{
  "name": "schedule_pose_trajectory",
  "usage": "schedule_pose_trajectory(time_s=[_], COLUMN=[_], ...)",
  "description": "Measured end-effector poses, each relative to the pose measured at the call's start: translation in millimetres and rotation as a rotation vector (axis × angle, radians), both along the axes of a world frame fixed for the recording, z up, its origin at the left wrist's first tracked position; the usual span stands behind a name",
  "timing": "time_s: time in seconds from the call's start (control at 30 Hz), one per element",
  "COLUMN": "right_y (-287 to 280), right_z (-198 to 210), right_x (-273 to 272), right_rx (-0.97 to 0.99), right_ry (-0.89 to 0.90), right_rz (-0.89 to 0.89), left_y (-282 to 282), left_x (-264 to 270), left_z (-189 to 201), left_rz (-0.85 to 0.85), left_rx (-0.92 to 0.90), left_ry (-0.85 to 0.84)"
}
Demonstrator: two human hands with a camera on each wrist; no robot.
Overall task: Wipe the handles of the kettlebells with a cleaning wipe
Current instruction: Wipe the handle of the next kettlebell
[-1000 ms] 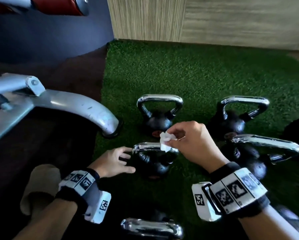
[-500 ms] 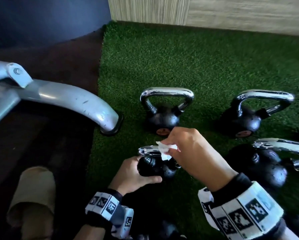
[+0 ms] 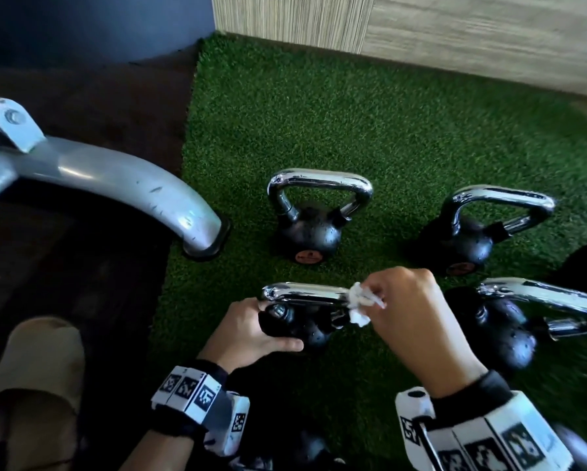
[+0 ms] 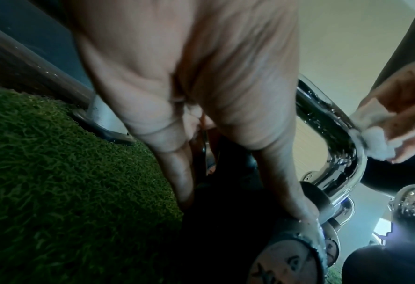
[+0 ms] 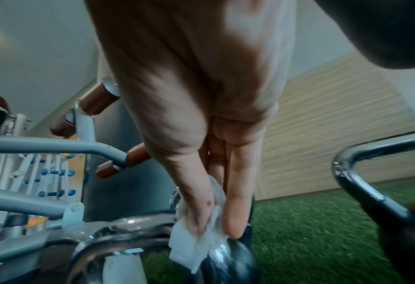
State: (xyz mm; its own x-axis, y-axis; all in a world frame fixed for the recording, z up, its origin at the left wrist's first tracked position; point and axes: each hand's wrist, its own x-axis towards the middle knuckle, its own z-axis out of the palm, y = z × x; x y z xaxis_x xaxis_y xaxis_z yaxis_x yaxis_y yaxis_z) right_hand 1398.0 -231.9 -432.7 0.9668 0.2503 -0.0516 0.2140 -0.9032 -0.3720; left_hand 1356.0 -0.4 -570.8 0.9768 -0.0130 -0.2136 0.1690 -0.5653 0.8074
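Several black kettlebells with chrome handles stand on green turf (image 3: 370,124). My left hand (image 3: 251,329) grips the black body of the near kettlebell (image 3: 305,329), thumb along its front. My right hand (image 3: 411,311) pinches a crumpled white wipe (image 3: 361,302) against the right end of that kettlebell's chrome handle (image 3: 305,292). In the left wrist view the wipe (image 4: 376,142) sits on the bend of the handle (image 4: 335,134). The right wrist view shows my thumb and fingers pinching the wipe (image 5: 191,242) on the chrome handle (image 5: 128,230).
Two more kettlebells (image 3: 314,212) (image 3: 479,229) stand behind, another (image 3: 509,328) at the right. A grey machine leg (image 3: 122,185) ends at the turf's left edge. A beige slipper (image 3: 37,385) is at lower left. A wood-look wall (image 3: 455,35) bounds the turf at the back.
My left hand moved from beside the kettlebell to grip its body. The wipe in my right hand slid to the right end of the handle. The view shifted.
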Motion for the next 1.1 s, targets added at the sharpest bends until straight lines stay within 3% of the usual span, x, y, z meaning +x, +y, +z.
schedule_pose_trajectory(time_s=[0.27,0.37,0.73,0.83,0.97,1.1], right_y=[-10.2,-19.2,-22.4,-25.2,-41.4,-52.8], right_z=[-6.9,-18.1,-78.1,-88.1,-60.6,-3.4], right_x=[16.2,21.6,24.3,18.7,20.2,18.6], right_rx=[0.087,0.113,0.527,0.598,0.414,0.357], right_ry=[0.061,0.176,0.586,0.591,0.609,0.550], right_rz=[0.004,0.006,-0.177,-0.209,-0.169,-0.077], left_y=[1.5,1.9,1.6,2.1,21.6,34.3], left_x=[-1.3,-2.4,-0.4,-0.9,0.7,2.4], left_z=[-3.5,-4.9,-1.8,4.1,18.2,58.4], left_rz=[0.004,0.005,0.028,-0.011,-0.108,0.145], left_rx=[-0.004,-0.009,0.065,0.073,0.101,-0.002], left_ry=[-0.024,-0.033,0.034,0.089,0.135,-0.128])
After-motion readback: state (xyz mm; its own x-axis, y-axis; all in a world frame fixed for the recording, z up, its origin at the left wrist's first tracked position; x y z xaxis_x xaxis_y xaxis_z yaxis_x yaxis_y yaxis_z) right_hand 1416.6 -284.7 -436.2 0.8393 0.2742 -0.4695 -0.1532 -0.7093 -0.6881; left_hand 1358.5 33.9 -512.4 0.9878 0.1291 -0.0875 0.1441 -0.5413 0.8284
